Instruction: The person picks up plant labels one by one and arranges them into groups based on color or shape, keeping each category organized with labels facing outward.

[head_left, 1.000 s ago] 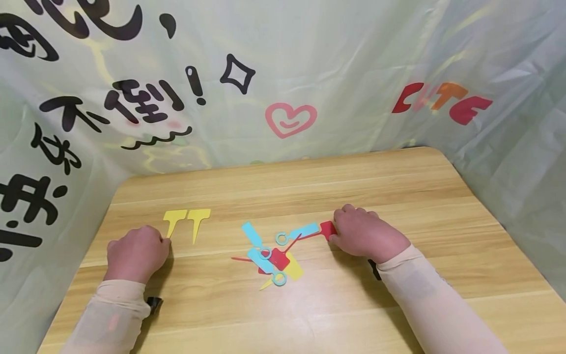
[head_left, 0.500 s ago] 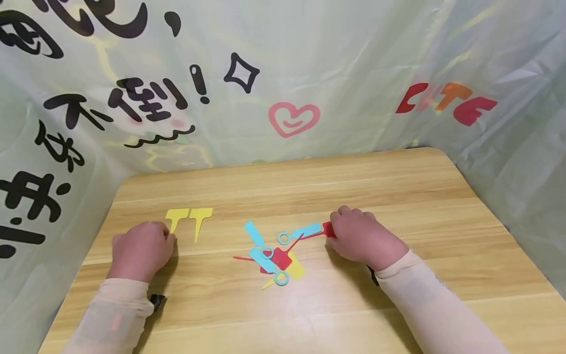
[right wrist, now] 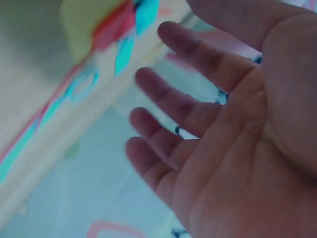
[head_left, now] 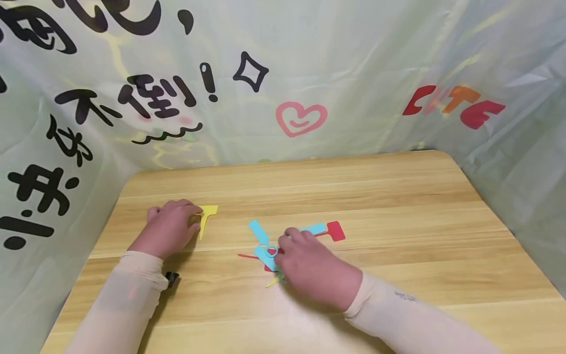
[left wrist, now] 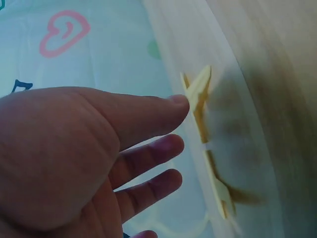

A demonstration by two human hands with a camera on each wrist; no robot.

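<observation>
Head view, nearest first: pale sleeves (head_left: pixel 126 290) reaching in over the bench (head_left: pixel 446 285). Right hand (head_left: pixel 316 270) low above a mixed pile, hiding much of it; by the right wrist view, fingers spread and pinching nothing, thumb partly out of frame. Peeking from beneath, a low yellow tag (head_left: pixel 272 282), tip only; next, a front blue tag (head_left: pixel 264 257) lying over red, with a red stem (head_left: pixel 247 256) jutting out to the left and a rear blue tag (head_left: pixel 258 232) slanting away. To the right, a third blue tag (head_left: pixel 314 228) just beside a red tag (head_left: pixel 337 231); touching or not, cannot tell.

Main risk, as judged: lifting two at once, or dragging neighbours along, caused by stems and rings lying crossed. Also likely fumbling, from thin pieces flat on wood, with little edge for a fingertip.

Farther out, left hand (head_left: pixel 170 227) beside a yellow tag (head_left: pixel 210 210), with a second yellow tag (left wrist: pixel 216 186) clear only in the left wrist view. Thumb tip against or just in front of one, index finger hidden; pinching or merely touching, cannot tell. Possible trouble: skewing the pair, caused by a small thumb slip so close in.

Farthest, past the bench edge: a pale curtain (head_left: pixel 353 59) with a pink heart (head_left: pixel 301 119).
</observation>
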